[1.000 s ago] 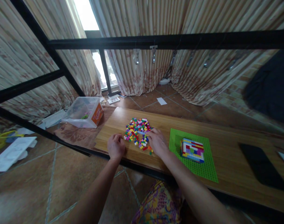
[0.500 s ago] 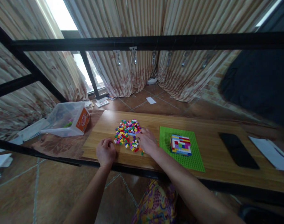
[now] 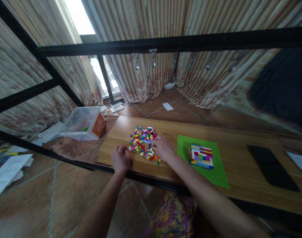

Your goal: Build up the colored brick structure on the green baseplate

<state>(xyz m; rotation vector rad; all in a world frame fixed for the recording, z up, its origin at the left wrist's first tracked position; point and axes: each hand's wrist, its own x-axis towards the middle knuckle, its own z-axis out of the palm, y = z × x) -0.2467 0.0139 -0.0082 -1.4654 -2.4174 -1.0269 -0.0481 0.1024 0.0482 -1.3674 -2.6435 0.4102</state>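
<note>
A loose pile of small coloured toy bricks (image 3: 142, 140) lies on the wooden tabletop. At its right edge is my right hand (image 3: 163, 148), fingers stretched down to the bricks and a little apart, with no brick visible in them. My left hand (image 3: 120, 158) rests by the table's front edge, left of the pile. Its fingers are curled in, and whatever they may hold is hidden. To the right lies a green baseplate (image 3: 221, 173). On it stands a low block of stacked multicoloured bricks (image 3: 201, 156).
A clear plastic box (image 3: 78, 134) with an orange label stands left of the wooden table (image 3: 111, 134). A dark flat slab (image 3: 272, 167) and white paper (image 3: 299, 162) lie toward the right end. A black metal bar (image 3: 166, 43) crosses beyond the table.
The view has turned slightly left, so everything sits further right in the picture. My right hand stays at the pile's right edge; my left hand stays curled at the table's front.
</note>
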